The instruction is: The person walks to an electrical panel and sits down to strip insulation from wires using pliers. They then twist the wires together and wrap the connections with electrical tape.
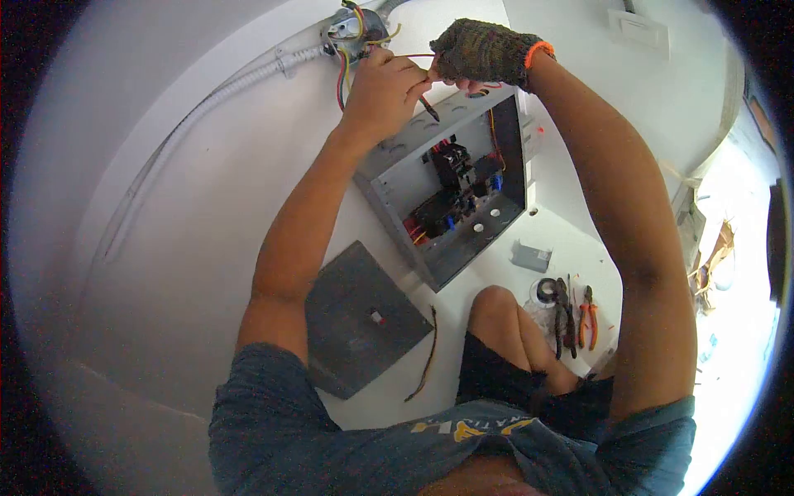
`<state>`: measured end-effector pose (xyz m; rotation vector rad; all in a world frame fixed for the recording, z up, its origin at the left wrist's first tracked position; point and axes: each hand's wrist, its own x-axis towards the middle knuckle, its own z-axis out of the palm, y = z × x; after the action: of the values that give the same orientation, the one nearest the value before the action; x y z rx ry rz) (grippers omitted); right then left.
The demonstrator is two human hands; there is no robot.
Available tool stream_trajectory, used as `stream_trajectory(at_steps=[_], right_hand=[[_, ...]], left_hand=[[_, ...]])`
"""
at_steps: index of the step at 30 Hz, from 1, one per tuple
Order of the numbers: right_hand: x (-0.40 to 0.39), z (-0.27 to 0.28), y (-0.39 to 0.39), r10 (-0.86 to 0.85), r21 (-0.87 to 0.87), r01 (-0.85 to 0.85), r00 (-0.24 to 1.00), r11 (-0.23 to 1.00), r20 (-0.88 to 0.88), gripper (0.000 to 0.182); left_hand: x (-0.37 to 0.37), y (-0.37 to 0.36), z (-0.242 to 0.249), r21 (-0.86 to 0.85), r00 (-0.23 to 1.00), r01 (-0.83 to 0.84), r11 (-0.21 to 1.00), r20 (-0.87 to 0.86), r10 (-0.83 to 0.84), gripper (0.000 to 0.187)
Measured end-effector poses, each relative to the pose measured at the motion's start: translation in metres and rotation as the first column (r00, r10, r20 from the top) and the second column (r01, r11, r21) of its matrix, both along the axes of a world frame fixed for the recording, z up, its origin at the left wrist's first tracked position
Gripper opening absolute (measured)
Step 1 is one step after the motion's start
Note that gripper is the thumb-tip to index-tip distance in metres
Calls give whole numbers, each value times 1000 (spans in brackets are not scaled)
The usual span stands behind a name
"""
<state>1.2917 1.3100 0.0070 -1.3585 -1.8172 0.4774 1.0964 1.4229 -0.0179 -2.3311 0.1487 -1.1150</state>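
My bare left hand [385, 95] reaches up just below a round metal junction box [346, 27], its fingers closed in a pinch on wire. A dark, pointed end [429, 109] sticks out beneath those fingers. My right hand [484, 56], in a dark knitted glove with an orange cuff, is closed with its fingertips meeting the left ones. Between the hands and the box runs a thin red wire [418, 55], gripped in the glove. Red, green and yellow wires [342, 74] hang from the box. Close below both hands is an open grey electrical panel [397, 178] with breakers [453, 165] inside.
White corrugated conduit [223, 87] leads into the junction box. A grey panel cover [364, 318] lies beside a loose piece of cable [428, 355]. Pliers with orange handles [588, 318], darker tools [565, 318] and a roll of tape [547, 289] lie by my knee. A wall switch [638, 31] is at upper right.
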Motion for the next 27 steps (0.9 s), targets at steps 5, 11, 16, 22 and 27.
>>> stream_trajectory(at_steps=[5,11,16,22,27], right_hand=[[1,-12,-3,178,-276,-296,908,914,-380,23],[-4,-35,-2,139,30,-136,985,990,-106,22],[-13,-67,-1,-326,756,83,928,649,179,18],[-40,-76,-3,-485,732,334,874,594,-6,18],[-32,-76,-7,-826,906,32,426,422,369,17]], left_hand=[[-11,-5,1,86,997,-44,995,-57,49,14],[-10,2,10,-61,984,-19,998,-180,8,13],[-6,-1,13,-99,989,15,995,-144,-29,14],[-4,4,17,-143,990,40,989,-131,-59,16],[2,30,1,-82,999,-25,996,-43,22,21]])
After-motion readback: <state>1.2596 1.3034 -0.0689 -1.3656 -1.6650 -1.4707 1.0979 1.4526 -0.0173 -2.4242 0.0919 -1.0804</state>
